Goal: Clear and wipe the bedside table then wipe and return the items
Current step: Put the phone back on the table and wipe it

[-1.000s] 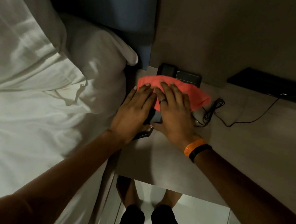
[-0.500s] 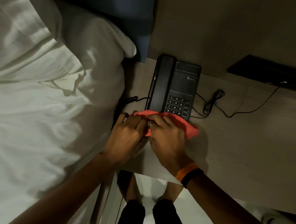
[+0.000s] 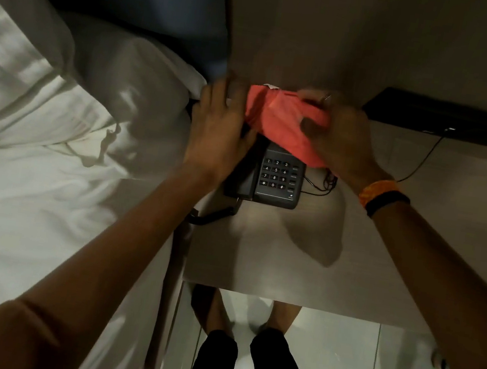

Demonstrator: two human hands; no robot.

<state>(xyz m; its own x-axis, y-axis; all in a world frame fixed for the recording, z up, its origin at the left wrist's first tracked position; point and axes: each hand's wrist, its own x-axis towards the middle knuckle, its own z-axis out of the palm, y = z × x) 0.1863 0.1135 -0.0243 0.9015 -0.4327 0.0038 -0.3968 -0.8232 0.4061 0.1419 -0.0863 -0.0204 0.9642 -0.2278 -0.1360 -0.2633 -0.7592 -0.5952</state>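
A black desk telephone [image 3: 278,178] sits on the pale bedside table [image 3: 302,266] beside the bed. Its keypad and lower half show; a coral-red cloth [image 3: 280,120] covers the upper part. My right hand [image 3: 340,139] grips the cloth and presses it on the phone's top end near the wall. My left hand [image 3: 217,126] lies flat against the handset side on the left. The coiled handset cord [image 3: 215,215] hangs off the table's left edge.
A bed with white sheets and a pillow [image 3: 128,97] lies close on the left. A thin black cable [image 3: 418,166] runs from the phone to a dark wall panel [image 3: 453,124] at the upper right. Below the table's front edge are a glossy floor and my legs [image 3: 243,367].
Both hands and the cloth have moved from the phone's near end to its far end by the wall, and the keypad is uncovered.
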